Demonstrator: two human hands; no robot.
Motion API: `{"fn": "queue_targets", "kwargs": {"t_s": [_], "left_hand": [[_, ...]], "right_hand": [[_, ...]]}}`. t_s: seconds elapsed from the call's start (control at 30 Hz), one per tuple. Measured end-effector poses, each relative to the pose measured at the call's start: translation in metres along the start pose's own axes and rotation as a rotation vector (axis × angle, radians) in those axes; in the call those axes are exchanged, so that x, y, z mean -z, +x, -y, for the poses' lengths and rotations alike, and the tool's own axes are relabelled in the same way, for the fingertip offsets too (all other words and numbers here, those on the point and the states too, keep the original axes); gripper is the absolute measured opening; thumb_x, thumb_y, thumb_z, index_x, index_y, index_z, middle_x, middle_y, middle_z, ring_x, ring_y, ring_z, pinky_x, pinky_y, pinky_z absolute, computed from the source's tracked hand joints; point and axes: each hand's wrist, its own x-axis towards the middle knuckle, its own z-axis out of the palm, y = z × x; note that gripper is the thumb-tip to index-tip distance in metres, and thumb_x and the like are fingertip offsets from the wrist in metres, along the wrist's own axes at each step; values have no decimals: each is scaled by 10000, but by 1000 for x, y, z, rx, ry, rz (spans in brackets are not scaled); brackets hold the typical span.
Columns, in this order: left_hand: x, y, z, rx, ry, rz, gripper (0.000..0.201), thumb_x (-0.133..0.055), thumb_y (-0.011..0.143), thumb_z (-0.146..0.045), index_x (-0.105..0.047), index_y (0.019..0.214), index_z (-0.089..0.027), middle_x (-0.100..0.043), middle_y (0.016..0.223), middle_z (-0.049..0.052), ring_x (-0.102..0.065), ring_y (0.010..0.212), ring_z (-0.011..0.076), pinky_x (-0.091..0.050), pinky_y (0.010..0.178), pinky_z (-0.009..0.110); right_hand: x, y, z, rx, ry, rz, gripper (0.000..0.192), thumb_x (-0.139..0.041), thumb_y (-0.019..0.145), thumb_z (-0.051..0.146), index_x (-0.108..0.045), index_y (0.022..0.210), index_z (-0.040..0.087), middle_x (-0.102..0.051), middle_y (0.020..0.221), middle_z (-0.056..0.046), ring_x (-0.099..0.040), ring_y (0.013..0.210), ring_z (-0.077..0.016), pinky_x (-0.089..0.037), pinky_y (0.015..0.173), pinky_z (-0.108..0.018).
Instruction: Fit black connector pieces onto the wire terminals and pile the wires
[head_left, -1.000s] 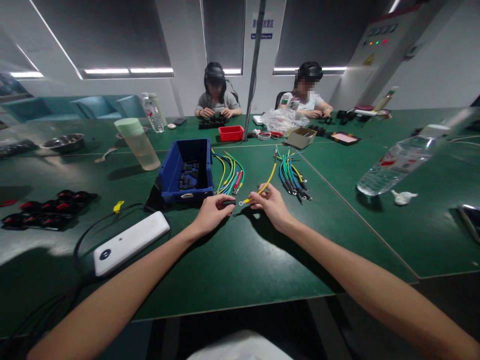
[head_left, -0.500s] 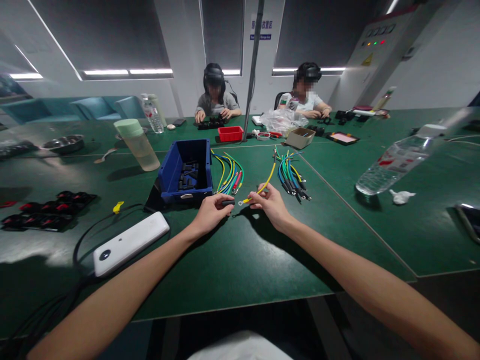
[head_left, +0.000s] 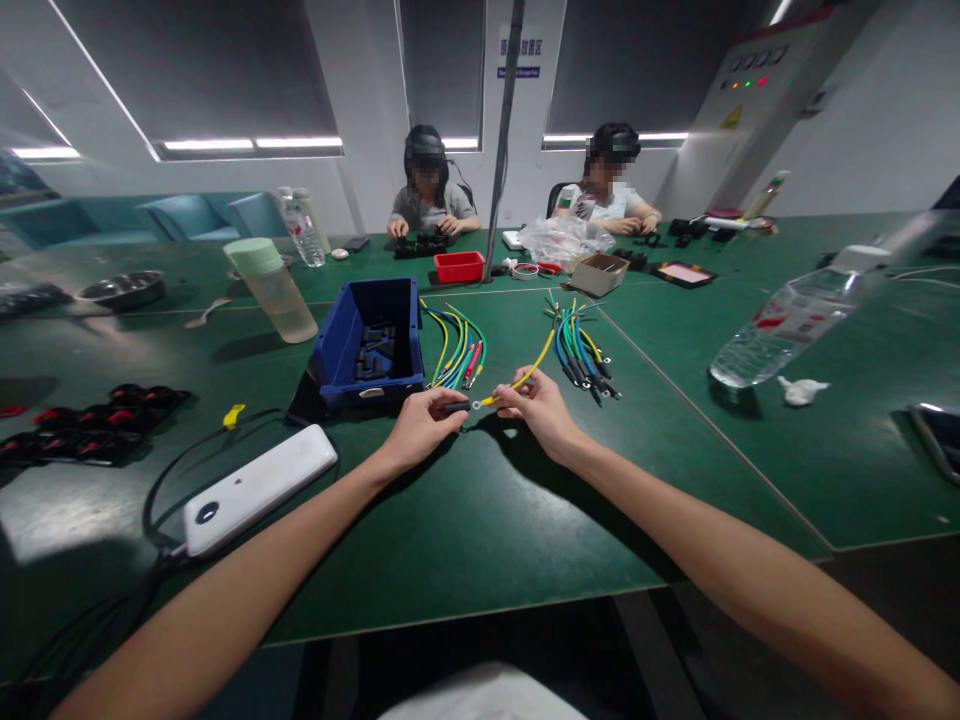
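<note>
Between the fingers of my left hand (head_left: 421, 428) is a short black sleeve (head_left: 456, 407), its end pointing right. My right hand (head_left: 541, 408) pinches a yellow wire (head_left: 541, 357) close to its ring terminal (head_left: 477, 405). The ring is right at the sleeve's end; I cannot tell whether they touch. Beyond my left hand stands a blue bin (head_left: 367, 345) with several black sleeves (head_left: 377, 350) inside. A bundle of coloured wires (head_left: 459, 345) lies beside the bin. Past my right hand lies another bundle, wires with black sleeves (head_left: 581, 355) on their near ends.
A white power bank (head_left: 260, 490) with a black cable lies left of my forearm. A green-lidded bottle (head_left: 271, 290) stands behind it. On the right are a water bottle (head_left: 795, 320) and crumpled tissue (head_left: 801, 390). Two people sit across the table, behind a red tray (head_left: 459, 266).
The ring terminal has come slightly left, closer to the end of the black sleeve. Both hands keep their hold. The whole view has shifted a little.
</note>
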Motion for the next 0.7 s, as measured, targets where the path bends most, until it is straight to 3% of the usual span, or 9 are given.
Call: {"fn": "queue_targets", "kwargs": {"t_s": [0.7], "left_hand": [[0,-2,0,-28,0,46,246,-697,699,-262,-663,893,-114,-697,880,82,-646,783,165,-507,761,294]], "right_hand": [[-2,-1,-4,5,-24,22,446,-778,592,371,-413,812,241,-617,704,43,-668,684,-179,-531,580,-286]]}}
